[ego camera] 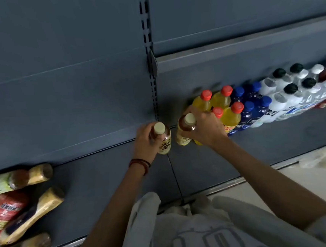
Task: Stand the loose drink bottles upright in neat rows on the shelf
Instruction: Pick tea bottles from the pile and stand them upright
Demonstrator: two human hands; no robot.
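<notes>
My left hand point(145, 143) grips an upright tea bottle point(162, 138) with a cream cap, standing on the dark grey shelf point(201, 163). Beside it, my right hand point(204, 126) holds a second cream-capped tea bottle point(184, 130) next to the yellow red-capped bottles point(222, 105). To the right, neat rows run on with blue bottles point(252, 104), then clear bottles with black and white caps point(292, 91). At the far left several loose bottles point(20, 200) lie on their sides on the shelf.
The grey back panel with a slotted upright point(150, 64) rises behind the shelf. A higher shelf edge point(250, 47) juts out at the right. A crumpled clear plastic bag point(325, 159) lies on the pale floor at the right.
</notes>
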